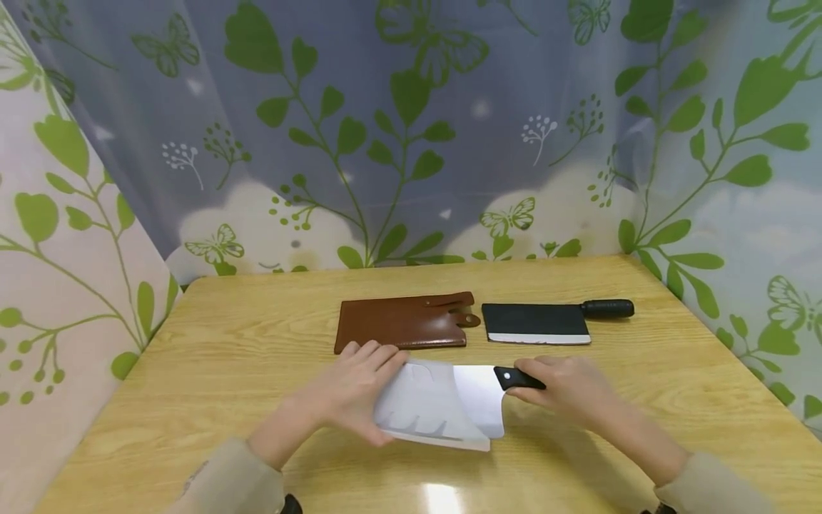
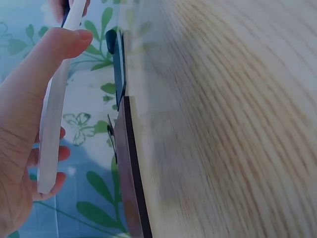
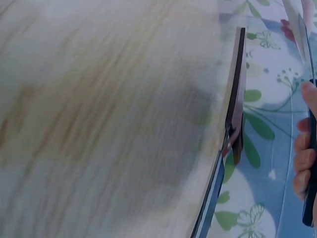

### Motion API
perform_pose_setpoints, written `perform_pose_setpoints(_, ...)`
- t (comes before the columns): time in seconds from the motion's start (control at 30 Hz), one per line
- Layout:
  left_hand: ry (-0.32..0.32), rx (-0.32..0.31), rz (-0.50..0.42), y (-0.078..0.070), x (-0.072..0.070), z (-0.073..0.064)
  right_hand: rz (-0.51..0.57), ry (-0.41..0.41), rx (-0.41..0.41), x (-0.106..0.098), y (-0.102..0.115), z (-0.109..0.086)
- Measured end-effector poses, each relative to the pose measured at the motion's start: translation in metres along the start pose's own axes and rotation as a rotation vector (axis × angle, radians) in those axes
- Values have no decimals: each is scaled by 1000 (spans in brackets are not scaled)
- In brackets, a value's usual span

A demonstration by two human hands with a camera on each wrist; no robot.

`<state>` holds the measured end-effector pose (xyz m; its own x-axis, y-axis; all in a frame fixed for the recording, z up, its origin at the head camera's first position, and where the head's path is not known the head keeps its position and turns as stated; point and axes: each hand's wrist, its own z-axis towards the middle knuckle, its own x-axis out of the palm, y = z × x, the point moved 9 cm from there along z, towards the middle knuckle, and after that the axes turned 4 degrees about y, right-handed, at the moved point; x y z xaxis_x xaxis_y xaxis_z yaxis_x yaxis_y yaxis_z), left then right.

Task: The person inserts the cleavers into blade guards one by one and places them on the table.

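While the right hand (image 1: 565,389) grips it, the cleaver (image 1: 480,396) points left, axis crosswise.

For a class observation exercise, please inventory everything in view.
Held cleaver: one, silver and black, above the table
Cover: one, translucent white, over part of that blade
Sheath: one, brown, on the table
Second cleaver: one, black, pale edge, right of the sheath
Table: one, tan, foreground
Patterned cloth: count unclear, blue-white-green, behind
Sleeves: two, beige, foreground
Wrist items: two, black, at sleeve edges
Left hand: one, bare, holding cover
Right hand: one, bare, gripping held cleaver
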<state>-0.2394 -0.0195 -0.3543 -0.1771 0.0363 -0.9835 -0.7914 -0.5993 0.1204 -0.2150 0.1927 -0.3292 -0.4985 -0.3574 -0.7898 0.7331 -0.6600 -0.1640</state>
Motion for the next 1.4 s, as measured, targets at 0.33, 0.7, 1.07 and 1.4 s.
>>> perform_pose_setpoints(0.33,-44,-14,61,-4,-2,4,43,4,15,10,5,7)
perform_pose_setpoints(0.7,-33,-9,75,-8,3,11,73,85,59,14,-7,3)
perform_pose_setpoints(1.07,19,-25,72,-15,20,24,53,263,127,28,-24,-11)
perform_pose_setpoints(1.4,128,-43,58,-17,39,41,181,454,213,44,-45,-28)
